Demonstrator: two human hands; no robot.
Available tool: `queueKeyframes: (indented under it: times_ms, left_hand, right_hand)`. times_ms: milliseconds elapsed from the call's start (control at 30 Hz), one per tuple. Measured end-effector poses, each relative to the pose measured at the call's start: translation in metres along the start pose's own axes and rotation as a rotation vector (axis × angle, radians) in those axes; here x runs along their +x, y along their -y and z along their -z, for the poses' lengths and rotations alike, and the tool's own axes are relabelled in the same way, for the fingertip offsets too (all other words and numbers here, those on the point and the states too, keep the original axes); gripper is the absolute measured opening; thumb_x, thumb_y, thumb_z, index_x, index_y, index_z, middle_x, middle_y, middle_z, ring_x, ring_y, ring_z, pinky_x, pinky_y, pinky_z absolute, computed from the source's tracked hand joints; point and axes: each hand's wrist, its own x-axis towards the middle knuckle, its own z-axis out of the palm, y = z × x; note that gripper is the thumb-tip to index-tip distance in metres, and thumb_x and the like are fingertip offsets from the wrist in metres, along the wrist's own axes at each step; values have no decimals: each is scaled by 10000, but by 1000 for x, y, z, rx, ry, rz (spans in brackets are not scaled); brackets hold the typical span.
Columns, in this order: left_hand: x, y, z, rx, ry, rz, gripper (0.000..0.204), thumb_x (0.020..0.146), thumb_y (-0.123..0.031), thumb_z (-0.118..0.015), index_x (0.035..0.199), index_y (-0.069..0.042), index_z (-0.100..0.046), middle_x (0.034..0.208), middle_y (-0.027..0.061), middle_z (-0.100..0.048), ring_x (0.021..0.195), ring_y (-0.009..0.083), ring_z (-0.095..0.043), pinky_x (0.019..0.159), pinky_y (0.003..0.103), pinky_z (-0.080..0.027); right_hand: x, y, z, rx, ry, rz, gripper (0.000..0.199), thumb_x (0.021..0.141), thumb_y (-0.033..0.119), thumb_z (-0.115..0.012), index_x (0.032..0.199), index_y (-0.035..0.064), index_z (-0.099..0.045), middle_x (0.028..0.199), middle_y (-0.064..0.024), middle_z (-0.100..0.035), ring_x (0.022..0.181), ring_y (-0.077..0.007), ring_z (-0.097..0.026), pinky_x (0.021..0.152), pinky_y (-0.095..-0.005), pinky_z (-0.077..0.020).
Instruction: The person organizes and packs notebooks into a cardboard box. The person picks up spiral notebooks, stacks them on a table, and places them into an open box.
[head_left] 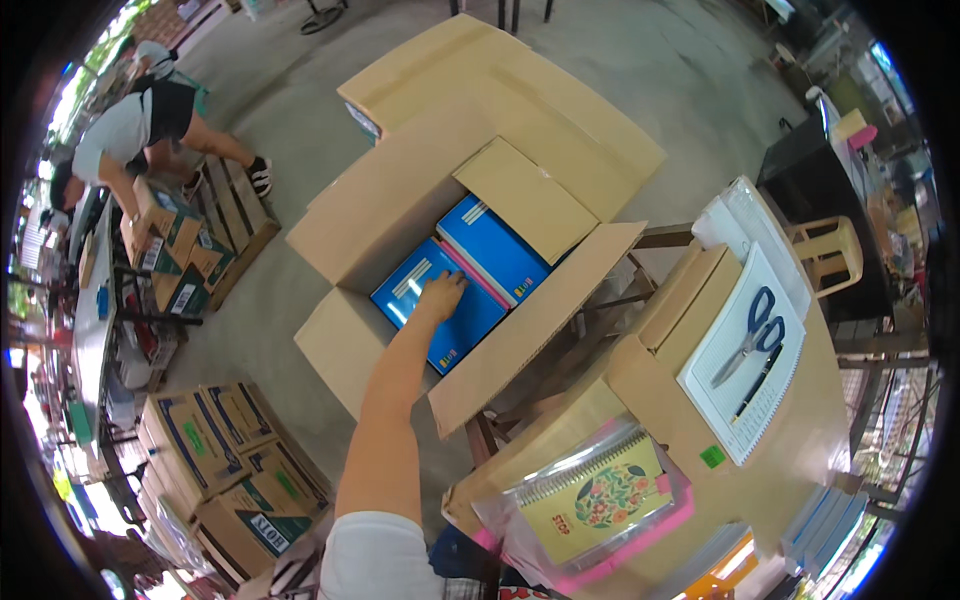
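A large open cardboard box [370,220] stands in front of me with its flaps folded out. Two stacks of blue notebooks lie inside, a near stack [415,345] and a far stack [490,235]. A pink edge shows between them. My left hand [443,297] reaches in from below and rests on the near stack's top cover, close to the pink edge. Its fingers are slightly bent and apart, and they do not wrap round anything I can see. My right hand is out of view.
At right, a cardboard-covered table [820,400] bears scissors [750,340], a pen [757,385], a spiral notebook [720,375] and a floral notebook [600,490]. Packed cartons [200,450] are stacked lower left. Another person [125,130] bends over cartons beside a wooden pallet [235,215].
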Motion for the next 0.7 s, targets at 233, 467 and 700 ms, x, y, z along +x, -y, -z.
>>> queueKeyframes:
  times_ms: [233, 467, 700]
  left_hand:
    - [54, 4, -2, 158, 32, -165, 795, 676, -180, -790, 1378, -189, -416, 1379, -5, -458, 1300, 234, -410, 1084, 568, -305]
    - [52, 5, 2, 107, 28, -167, 727, 720, -159, -740, 1376, -199, -429, 1322, 13, -518, 1258, 234, -465, 1084, 549, -307]
    - [17, 14, 58, 471, 64, -434, 220, 817, -148, -561, 996, -127, -689, 1121, 108, -648, 1146, 279, -558, 993, 471, -408]
  right_hand:
    - [-3, -18, 34, -38, -119, -88, 657, 802, 89, -654, 1387, 12, -364, 1236, -175, -556, 1059, -290, -594, 886, -414, -523]
    - [-12, -37, 58, -52, -178, -122, 663, 805, 85, -652, 1394, 16, -356, 1240, -173, -553, 1061, -288, -592, 885, -410, -523]
    - [-8, -78, 84, -1, -183, -68, 668, 807, 81, -649, 1401, 19, -349, 1243, -172, -550, 1063, -286, -590, 884, -407, -523]
